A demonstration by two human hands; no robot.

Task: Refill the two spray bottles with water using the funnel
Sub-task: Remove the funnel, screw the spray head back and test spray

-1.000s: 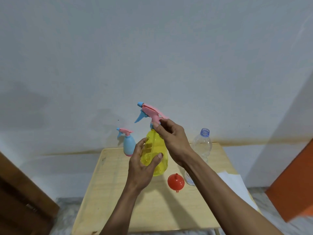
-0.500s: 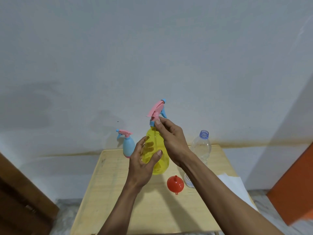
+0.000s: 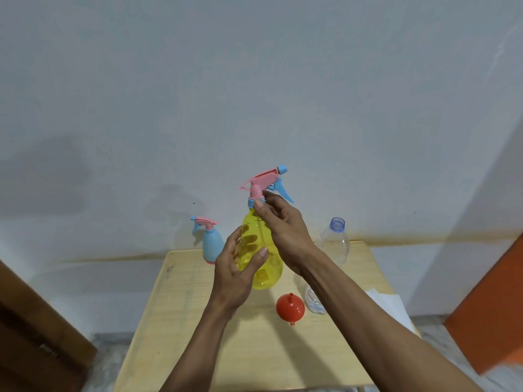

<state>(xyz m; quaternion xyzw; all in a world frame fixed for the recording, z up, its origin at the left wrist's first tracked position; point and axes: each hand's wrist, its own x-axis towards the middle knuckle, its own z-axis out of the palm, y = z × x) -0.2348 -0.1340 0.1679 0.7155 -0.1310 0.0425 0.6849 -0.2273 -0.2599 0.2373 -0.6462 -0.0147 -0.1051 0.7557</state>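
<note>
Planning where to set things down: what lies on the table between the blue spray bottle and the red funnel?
In the head view, the yellow spray bottle, gripped by the left hand, sits between the blue spray bottle and the red funnel.

Two bare forearms, no sleeves, hands: left hand (image 3: 236, 271), right hand (image 3: 284, 230), short unpainted nails.
</note>
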